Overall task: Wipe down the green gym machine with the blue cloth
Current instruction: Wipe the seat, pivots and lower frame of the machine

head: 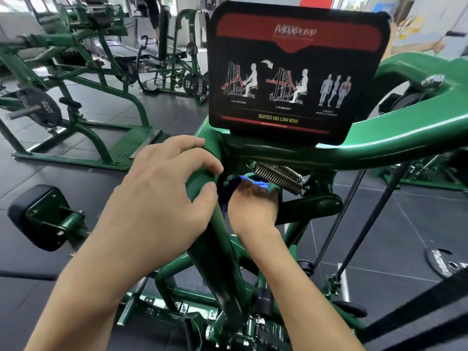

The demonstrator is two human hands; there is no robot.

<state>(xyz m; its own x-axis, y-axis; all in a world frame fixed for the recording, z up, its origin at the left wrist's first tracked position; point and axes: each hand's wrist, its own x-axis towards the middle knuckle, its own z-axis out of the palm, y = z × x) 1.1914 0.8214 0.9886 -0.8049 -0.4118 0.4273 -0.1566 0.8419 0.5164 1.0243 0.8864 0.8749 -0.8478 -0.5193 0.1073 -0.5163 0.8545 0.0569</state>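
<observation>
- blue cloth (249, 179)?
- gripped in right hand (253, 211), pressed on green gym machine (379, 145), at 3 o'clock of left hand (162, 196).
- left hand?
- curled round the post (222, 262), long axis 11 to 5 o'clock.

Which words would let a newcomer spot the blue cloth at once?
Start at the black instruction placard atop the green machine. Below it hangs a steel coil spring; the blue cloth is bunched under the right hand just left of it, the only bright blue there.
</observation>
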